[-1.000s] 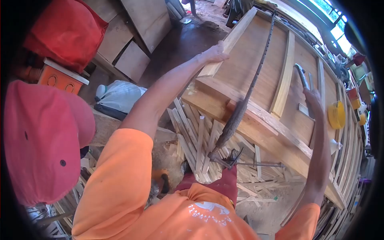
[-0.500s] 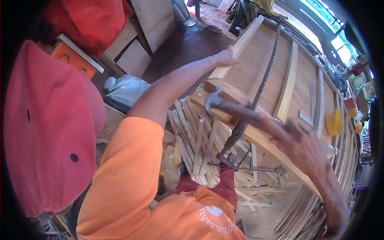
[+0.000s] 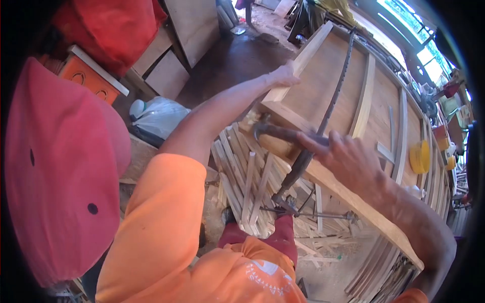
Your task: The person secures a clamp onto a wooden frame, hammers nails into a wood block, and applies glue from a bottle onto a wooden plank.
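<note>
My right hand (image 3: 353,159) is closed around the handle of a claw hammer (image 3: 285,133). The hammer's head, slightly blurred, is close to the near corner of a wooden frame (image 3: 348,194) backed by a brown panel. My left hand (image 3: 286,76) grips the frame's left rail, just beyond that corner; its fingers are partly hidden. A long dark bar clamp (image 3: 333,103) spans the frame, and its screw end hangs over the near rail, beside the hammer. A metal square (image 3: 386,151) lies on the panel, with a yellow round container (image 3: 420,157) to its right.
Wooden strips (image 3: 247,182) are heaped below the frame's corner, and offcuts litter the floor. More long strips (image 3: 371,270) lie under the near rail. To the left are a plastic bag (image 3: 160,117), an orange box (image 3: 91,81) and a red cap (image 3: 65,171).
My right hand and the hammer have swung down and leftward, bringing the hammer head lower by the frame's corner. My left hand stays on the rail.
</note>
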Demonstrator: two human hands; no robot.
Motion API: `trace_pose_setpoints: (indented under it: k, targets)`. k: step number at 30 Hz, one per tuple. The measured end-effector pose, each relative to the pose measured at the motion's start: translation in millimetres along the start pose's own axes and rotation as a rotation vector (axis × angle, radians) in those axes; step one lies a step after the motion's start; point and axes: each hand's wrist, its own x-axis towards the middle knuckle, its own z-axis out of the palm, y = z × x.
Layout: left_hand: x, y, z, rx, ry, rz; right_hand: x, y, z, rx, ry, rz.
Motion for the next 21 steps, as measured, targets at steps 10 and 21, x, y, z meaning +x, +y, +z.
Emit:
trace_pose_setpoints:
  k: [10,21]
  targets:
    - [-3.1,10.1,-4.0,-0.017,-0.051,-0.064,-3.4,10.5,12.3,0.047,0.082,-0.019]
    - [1.3,-5.2,8.1,-0.07,0.013,-0.008,-6.0,22.2,20.2,0.048,0.057,0.004]
